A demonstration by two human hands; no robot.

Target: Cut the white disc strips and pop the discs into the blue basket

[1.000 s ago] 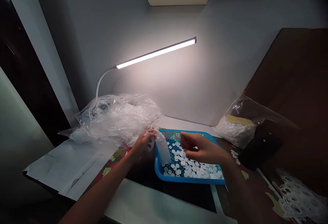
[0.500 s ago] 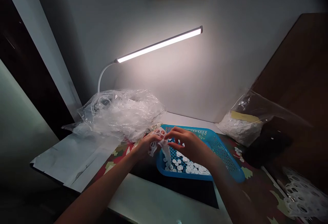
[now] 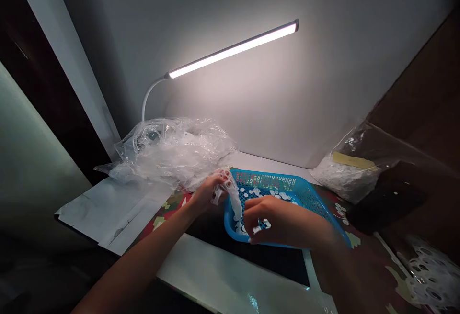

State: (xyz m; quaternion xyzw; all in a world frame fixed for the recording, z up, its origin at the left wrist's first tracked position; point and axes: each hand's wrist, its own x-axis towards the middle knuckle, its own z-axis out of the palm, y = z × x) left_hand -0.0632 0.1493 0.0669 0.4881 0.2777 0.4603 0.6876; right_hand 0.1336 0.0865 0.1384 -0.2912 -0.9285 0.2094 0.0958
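My left hand is closed round a limp white sheet full of round holes. One end of the sheet hangs over the left side of a blue plastic basket. Many small white discs lie scattered on the basket's meshed floor. Low over the basket's front, my right hand has thumb and fingertips pinched together. A small white bit, seemingly a disc, shows at those fingertips. My right hand and forearm hide part of the basket and its discs.
A crumpled clear plastic bag sits behind left, beneath a lit lamp. Another bag, holding white pieces, stands at back right beside a dark object. Loose discs and holed white sheets lie on the right.
My right hand has left the holed sheet and come down and right to the basket's front, its fingers now pinched. My left hand still holds the sheet. The camera view has shifted slightly.
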